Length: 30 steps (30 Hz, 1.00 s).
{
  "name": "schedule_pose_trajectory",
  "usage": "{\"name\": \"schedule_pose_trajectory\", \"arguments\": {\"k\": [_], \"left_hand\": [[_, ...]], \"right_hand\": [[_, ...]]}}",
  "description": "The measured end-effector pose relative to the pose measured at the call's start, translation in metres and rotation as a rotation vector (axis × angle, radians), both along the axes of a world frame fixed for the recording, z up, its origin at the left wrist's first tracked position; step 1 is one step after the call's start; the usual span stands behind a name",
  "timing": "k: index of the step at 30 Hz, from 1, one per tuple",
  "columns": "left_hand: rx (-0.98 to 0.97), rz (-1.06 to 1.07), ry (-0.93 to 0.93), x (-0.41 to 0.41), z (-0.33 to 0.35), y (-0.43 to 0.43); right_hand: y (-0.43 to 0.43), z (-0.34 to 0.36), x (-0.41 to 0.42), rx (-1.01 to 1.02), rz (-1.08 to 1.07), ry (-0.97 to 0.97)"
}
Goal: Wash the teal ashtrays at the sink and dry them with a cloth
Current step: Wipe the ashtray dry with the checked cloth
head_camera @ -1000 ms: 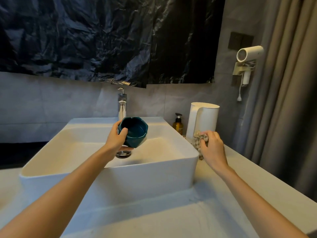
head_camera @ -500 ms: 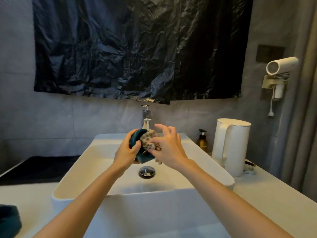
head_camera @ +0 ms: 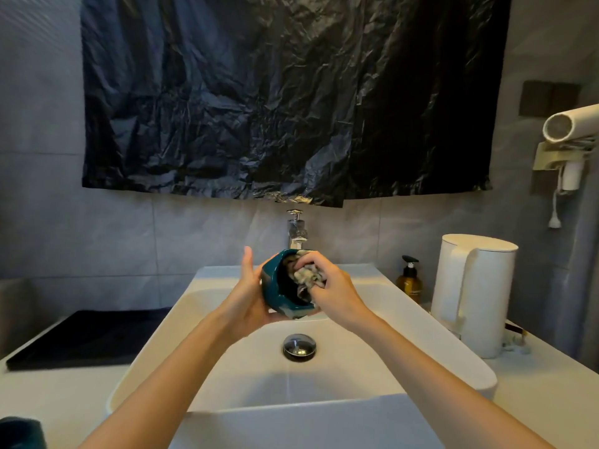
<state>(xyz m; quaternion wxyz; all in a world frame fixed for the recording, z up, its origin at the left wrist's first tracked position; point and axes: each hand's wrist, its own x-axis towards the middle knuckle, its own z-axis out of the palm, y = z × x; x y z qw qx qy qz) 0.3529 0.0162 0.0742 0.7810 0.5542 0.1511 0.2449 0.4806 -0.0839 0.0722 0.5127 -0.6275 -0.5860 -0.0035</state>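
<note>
A teal ashtray (head_camera: 274, 286) is held over the white sink basin (head_camera: 324, 377), tipped on its side with its opening facing right. My left hand (head_camera: 248, 294) cradles it from the left and below, thumb pointing up. My right hand (head_camera: 330, 288) grips a crumpled patterned cloth (head_camera: 306, 275) and pushes it into the ashtray's hollow. A second teal ashtray (head_camera: 19, 432) shows partly at the bottom left corner on the counter.
The chrome tap (head_camera: 296, 230) stands behind the basin, and a drain plug (head_camera: 299, 346) sits in its floor. To the right stand an amber pump bottle (head_camera: 410, 281) and a white kettle (head_camera: 473, 293). A black tray (head_camera: 87, 335) lies on the left. A hair dryer (head_camera: 570, 124) hangs at the right wall.
My right hand brought the cloth from beside the kettle to the ashtray and now works it deeper inside. The ashtray has tipped further on its side. The view has tilted up and shifted left.
</note>
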Motion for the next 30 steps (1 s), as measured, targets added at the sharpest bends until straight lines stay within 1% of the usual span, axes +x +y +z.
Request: {"name": "schedule_pose_trajectory", "arguments": {"k": [1, 2, 5, 7, 9, 10, 11, 12, 13, 14, 17, 18, 19, 22, 24, 25, 27, 29, 30], "left_hand": [[-0.073, -0.054, -0.013, 0.001, 0.001, 0.000], [-0.102, -0.084, -0.016, 0.001, 0.000, 0.001], [-0.114, -0.132, -0.023, 0.008, 0.001, -0.001], [-0.155, -0.158, -0.015, 0.011, 0.002, -0.003], [-0.180, -0.157, -0.009, 0.011, 0.002, -0.002], [-0.181, -0.154, -0.009, 0.012, 0.001, -0.001], [-0.182, -0.148, -0.008, 0.011, 0.000, -0.001], [-0.176, -0.135, -0.003, 0.011, 0.000, -0.002], [-0.168, -0.121, 0.009, 0.011, 0.000, -0.002], [-0.164, -0.108, 0.019, 0.012, -0.001, -0.003], [-0.184, -0.079, 0.002, 0.012, -0.002, -0.005], [-0.193, -0.073, -0.007, 0.012, -0.002, -0.005], [-0.197, -0.071, -0.011, 0.011, -0.001, -0.005], [-0.180, -0.069, -0.018, 0.010, -0.001, -0.002], [-0.179, -0.065, -0.023, 0.009, -0.003, 0.000], [-0.180, -0.065, -0.022, 0.008, -0.004, 0.001], [-0.176, -0.066, -0.020, 0.005, -0.004, 0.004], [-0.178, -0.071, -0.024, 0.004, -0.005, 0.006], [-0.179, -0.073, -0.019, 0.004, -0.004, 0.006]], "right_hand": [[-0.001, -0.001, 0.003, 0.010, 0.022, 0.005], [-0.001, -0.002, 0.004, 0.023, 0.041, 0.008], [0.000, -0.002, 0.009, 0.030, 0.049, -0.025], [0.000, 0.000, 0.011, 0.026, 0.039, -0.069], [0.003, 0.001, 0.012, -0.008, 0.030, -0.122], [0.004, 0.002, 0.012, -0.046, -0.002, -0.173], [0.006, 0.002, 0.012, -0.077, -0.087, -0.262], [0.006, 0.002, 0.011, -0.065, -0.217, -0.380], [0.006, 0.003, 0.009, -0.013, -0.341, -0.502], [0.005, 0.004, 0.006, 0.051, -0.403, -0.603], [0.003, 0.000, 0.000, 0.140, -0.364, -0.794], [0.003, -0.002, -0.002, 0.131, -0.359, -0.802], [0.004, -0.002, -0.006, 0.109, -0.364, -0.755], [0.009, -0.002, -0.012, 0.048, -0.341, -0.515], [0.012, 0.004, -0.014, 0.044, -0.231, -0.363], [0.013, 0.008, -0.014, 0.032, -0.159, -0.333], [0.010, 0.015, -0.014, -0.062, -0.006, -0.361], [0.005, 0.023, -0.015, -0.149, 0.089, -0.508], [0.004, 0.026, -0.014, -0.162, 0.120, -0.570]]}}
